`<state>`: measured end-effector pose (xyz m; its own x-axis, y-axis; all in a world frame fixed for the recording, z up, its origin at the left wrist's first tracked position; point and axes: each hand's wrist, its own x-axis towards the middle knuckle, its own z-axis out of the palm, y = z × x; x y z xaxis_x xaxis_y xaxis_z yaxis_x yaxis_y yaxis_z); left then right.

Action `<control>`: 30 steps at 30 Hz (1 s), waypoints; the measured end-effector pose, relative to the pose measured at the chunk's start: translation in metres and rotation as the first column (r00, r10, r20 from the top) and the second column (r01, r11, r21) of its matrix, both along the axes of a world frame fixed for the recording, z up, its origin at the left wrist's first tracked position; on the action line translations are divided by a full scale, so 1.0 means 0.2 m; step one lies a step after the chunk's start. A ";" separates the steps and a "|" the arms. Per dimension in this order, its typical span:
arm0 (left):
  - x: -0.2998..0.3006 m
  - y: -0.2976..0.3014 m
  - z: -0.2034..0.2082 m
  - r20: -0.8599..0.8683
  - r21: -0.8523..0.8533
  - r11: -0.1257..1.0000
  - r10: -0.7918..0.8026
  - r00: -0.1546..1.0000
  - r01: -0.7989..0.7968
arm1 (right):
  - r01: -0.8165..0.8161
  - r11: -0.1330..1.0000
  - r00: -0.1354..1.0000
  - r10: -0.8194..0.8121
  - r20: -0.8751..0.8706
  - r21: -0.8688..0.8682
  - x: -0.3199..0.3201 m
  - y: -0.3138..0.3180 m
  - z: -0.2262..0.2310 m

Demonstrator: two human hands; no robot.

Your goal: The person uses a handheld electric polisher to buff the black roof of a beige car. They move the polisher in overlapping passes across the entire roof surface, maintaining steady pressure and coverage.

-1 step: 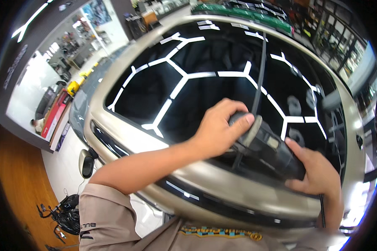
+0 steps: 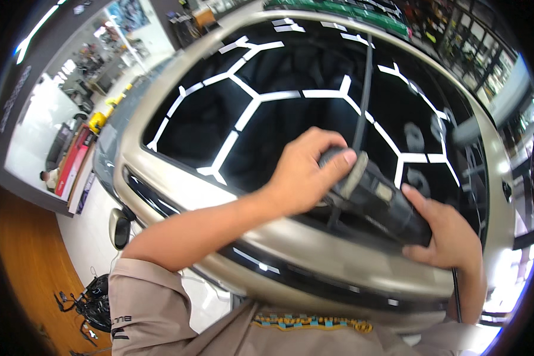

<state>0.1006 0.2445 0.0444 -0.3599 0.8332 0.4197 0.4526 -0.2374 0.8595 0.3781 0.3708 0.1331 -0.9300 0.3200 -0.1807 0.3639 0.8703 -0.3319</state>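
Note:
Both my hands grip a black power polisher [image 2: 377,199] with a grey collar, held slantwise over the near part of a car's glossy black roof [image 2: 291,133]. My left hand [image 2: 305,169] is closed around its front end, thumb lying near the grey collar. The rear body sits in my right hand [image 2: 451,237], with the thumb on the upper side and the fingers partly out of sight. A pad under the tool is hidden, so I cannot tell exactly where it meets the surface. A black cord [image 2: 455,291] hangs by my right wrist.
Beige body panels [image 2: 338,252] frame the black roof, which mirrors white hexagonal ceiling lights. A side mirror [image 2: 120,230] juts out at the left. A black bag-like bundle [image 2: 98,302] lies on the floor lower left. A green car [image 2: 344,18] stands beyond.
The whole picture has shifted, so the car, hands and polisher all appear slightly higher and farther left. My grip is the same, and the polisher has hardly moved against the roof.

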 end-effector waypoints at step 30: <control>-1.53 -0.68 -0.06 0.416 0.012 0.944 0.294 0.861 -0.329 | -0.342 0.939 0.939 0.343 -0.028 0.035 -1.68 -0.48 -0.04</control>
